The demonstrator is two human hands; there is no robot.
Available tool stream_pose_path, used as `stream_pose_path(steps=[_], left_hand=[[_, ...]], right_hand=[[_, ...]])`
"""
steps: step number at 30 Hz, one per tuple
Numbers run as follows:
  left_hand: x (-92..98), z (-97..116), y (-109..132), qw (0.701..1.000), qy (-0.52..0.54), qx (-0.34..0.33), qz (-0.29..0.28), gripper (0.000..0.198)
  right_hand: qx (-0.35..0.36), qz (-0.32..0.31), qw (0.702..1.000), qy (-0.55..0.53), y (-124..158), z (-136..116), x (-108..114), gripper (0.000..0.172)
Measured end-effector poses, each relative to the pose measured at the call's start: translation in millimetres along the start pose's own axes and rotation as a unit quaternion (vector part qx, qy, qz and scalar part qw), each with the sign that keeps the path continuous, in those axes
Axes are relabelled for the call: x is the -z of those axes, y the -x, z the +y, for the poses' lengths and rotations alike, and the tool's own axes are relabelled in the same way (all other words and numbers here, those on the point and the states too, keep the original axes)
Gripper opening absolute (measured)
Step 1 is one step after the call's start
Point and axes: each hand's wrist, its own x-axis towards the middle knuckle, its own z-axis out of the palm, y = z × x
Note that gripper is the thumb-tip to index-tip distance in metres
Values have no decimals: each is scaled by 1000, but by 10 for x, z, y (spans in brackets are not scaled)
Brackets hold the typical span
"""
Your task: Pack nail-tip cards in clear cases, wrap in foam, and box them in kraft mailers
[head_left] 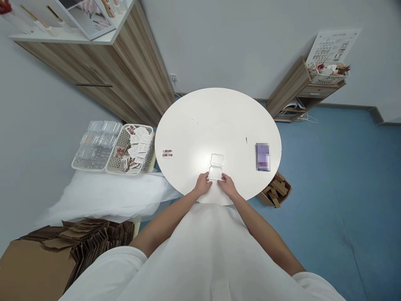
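Observation:
A small clear plastic clamshell box (216, 172) lies near the front edge of the round white table (194, 121), its lid (217, 159) folded back away from me. My left hand (203, 184) grips the box's left side, fingers curled at the rim. On the opposite side my right hand (227, 185) holds the right edge in the same way. Nothing distinct shows inside the box. To the left on the table is a card or sheet with small purple and yellow round pieces (167, 153). A blurred-out purple packet (262, 157) lies at the right.
Left of the table stand a basket of printed cards (147, 156) and a basket of clear boxes (94, 150). White sheets (109, 192) and flattened cardboard (40, 267) lie below. A carton of cardboard pieces (277, 190) is on the floor at right; cabinets (138, 79) line the wall.

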Motion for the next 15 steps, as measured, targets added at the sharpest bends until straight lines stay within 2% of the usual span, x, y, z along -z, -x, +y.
stream_pose_path(steps=[5, 11, 15], left_hand=[[8, 36, -43, 1000, -11, 4, -1, 50], [-34, 2, -33, 1000, -9, 6, 4, 45], [-65, -22, -8, 1000, 13, 15, 17, 53]], right_hand=[[1, -17, 1000, -20, -49, -30, 42, 63], [20, -24, 999, -27, -31, -43, 55, 55], [6, -3, 999, -35, -20, -14, 76, 61]])
